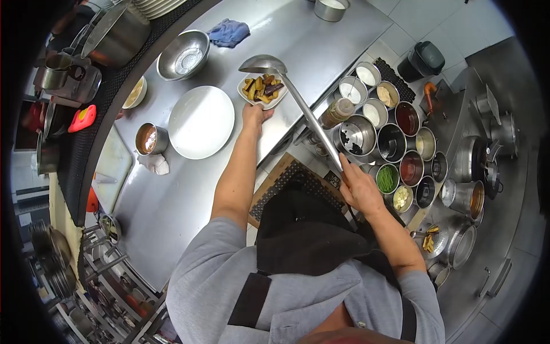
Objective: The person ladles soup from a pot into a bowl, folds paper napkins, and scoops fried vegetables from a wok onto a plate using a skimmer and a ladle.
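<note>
My left hand grips the near rim of a small white dish at the edge of the steel counter. Fried golden pieces with dark purple skin, like eggplant, fill the dish. My right hand is closed around the handle end of a long steel ladle. Its bowl is over the far side of the dish, and its contents cannot be made out. Left of the dish lies a large white plate with nothing on it.
A steel bowl, blue cloth and pot of reddish sauce stand on the counter. At right are several ingredient tins, a bottle and the stove area with pots. A shelf borders the left.
</note>
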The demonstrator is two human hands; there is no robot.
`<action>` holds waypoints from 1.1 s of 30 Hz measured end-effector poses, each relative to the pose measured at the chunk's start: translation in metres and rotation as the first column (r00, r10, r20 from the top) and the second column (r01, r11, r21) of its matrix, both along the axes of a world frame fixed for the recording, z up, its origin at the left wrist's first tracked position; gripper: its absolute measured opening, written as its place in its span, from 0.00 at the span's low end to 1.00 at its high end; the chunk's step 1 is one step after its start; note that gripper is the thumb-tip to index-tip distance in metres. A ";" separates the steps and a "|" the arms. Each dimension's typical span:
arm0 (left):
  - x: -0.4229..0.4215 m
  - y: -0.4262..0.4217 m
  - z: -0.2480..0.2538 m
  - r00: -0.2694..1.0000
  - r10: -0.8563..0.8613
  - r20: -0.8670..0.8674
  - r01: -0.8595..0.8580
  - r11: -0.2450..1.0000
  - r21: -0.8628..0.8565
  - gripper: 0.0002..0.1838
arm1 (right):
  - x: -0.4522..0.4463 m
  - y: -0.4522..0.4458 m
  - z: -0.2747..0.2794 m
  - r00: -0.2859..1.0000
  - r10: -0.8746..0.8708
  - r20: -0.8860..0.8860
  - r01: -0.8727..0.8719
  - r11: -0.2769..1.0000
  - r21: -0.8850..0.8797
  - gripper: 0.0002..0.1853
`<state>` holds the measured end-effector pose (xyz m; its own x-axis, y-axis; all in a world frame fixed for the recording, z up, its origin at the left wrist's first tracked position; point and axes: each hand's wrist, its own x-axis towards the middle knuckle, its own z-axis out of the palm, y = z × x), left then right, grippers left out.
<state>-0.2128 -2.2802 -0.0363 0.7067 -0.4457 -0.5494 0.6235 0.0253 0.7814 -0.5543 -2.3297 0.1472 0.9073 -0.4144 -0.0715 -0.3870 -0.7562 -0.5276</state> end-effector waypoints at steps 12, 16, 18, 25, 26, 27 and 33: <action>-0.055 0.095 -0.003 0.983 -0.141 0.122 0.149 0.987 -0.062 0.26 | -0.218 0.210 -0.011 0.736 -0.624 0.263 0.643 0.766 0.015 0.36; -0.087 0.158 -0.013 0.939 -0.247 0.241 0.235 0.969 0.079 0.18 | -0.310 0.392 -0.045 0.404 -0.887 0.223 0.898 0.431 0.086 0.35; -0.115 0.200 -0.014 0.904 -0.317 0.288 0.311 0.948 0.065 0.16 | -0.344 0.478 -0.066 0.210 -0.947 0.245 0.969 0.235 0.077 0.35; -0.190 0.354 0.026 0.885 -0.390 0.254 0.358 0.919 0.163 0.17 | -0.402 0.603 -0.094 -0.438 -0.834 0.336 0.899 -0.393 0.195 0.31; -0.194 0.375 0.029 0.861 -0.442 0.252 0.405 0.895 0.187 0.18 | -0.411 0.607 -0.102 -0.587 -0.738 0.333 0.809 -0.517 0.281 0.27; -0.197 0.405 0.034 0.850 -0.463 0.252 0.419 0.883 0.211 0.19 | -0.417 0.602 -0.113 -0.697 -0.646 0.310 0.715 -0.594 0.368 0.24; -0.224 0.560 0.080 0.956 -0.217 0.197 0.205 0.976 0.078 0.22 | -0.466 0.595 -0.219 -0.438 -0.817 0.376 0.897 -0.423 0.125 0.07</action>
